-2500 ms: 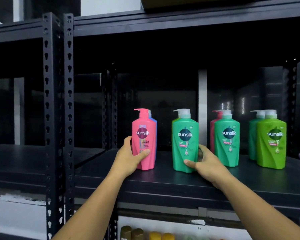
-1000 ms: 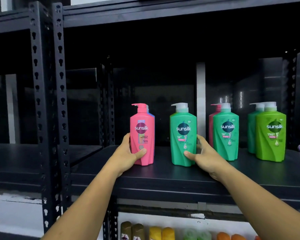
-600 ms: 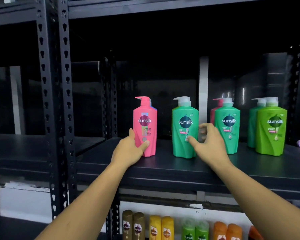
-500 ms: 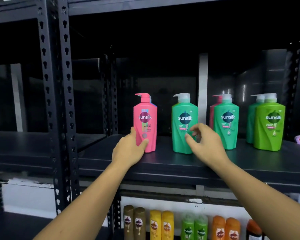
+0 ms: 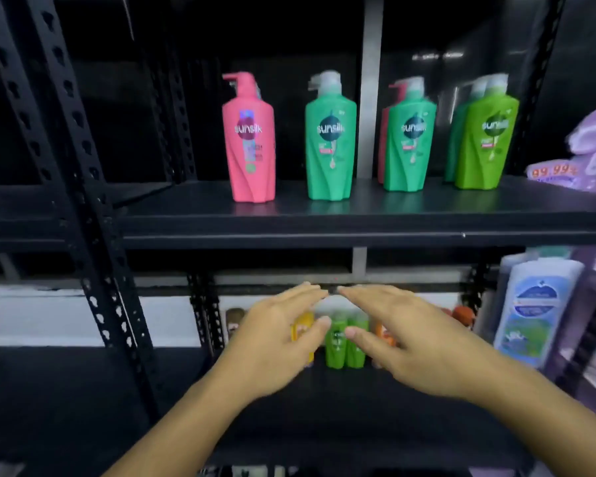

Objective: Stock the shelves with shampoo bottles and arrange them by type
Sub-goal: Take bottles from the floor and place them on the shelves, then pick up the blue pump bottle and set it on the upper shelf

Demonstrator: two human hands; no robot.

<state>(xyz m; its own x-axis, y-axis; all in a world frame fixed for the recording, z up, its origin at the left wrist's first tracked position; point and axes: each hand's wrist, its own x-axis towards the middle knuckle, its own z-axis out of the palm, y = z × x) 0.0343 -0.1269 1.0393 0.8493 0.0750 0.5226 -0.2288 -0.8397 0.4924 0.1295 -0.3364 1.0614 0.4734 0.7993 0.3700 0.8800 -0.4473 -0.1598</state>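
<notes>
You face a black steel rack [image 5: 80, 187] with punched uprights. Its upper shelf [image 5: 358, 218] carries four tall pump bottles in a front row, all upright and set apart. From left they are a pink bottle [image 5: 248, 139], a teal bottle [image 5: 330, 146], a second teal bottle [image 5: 409, 142] and a lime green bottle [image 5: 486, 142]. A red bottle [image 5: 384, 146] stands close behind the second teal one, and another teal bottle [image 5: 456, 139] stands close behind the lime one. The picture is blurred, so you can read little of the labels beyond the brand.

Below it lies the lower shelf [image 5: 341, 407], dark and deep. Both your forearms reach in over it. Your left hand [image 5: 276, 342] and right hand [image 5: 410, 342] hover side by side, palms down. The fingers [image 5: 300, 297] are straight and spread wide, and neither hand holds anything. The fingertips of the two hands nearly meet.

At the far right stands a large white bottle [image 5: 537, 311] with a blue and green label. Above it, on the upper shelf's right end, lies a purple pack [image 5: 585, 149].

At the back of the lower shelf, partly hidden behind your hands, stands a row of small bottles: a brown one [image 5: 233, 321], a yellow one [image 5: 303, 330], two green ones [image 5: 344, 339] touching each other, and an orange one [image 5: 382, 335].
</notes>
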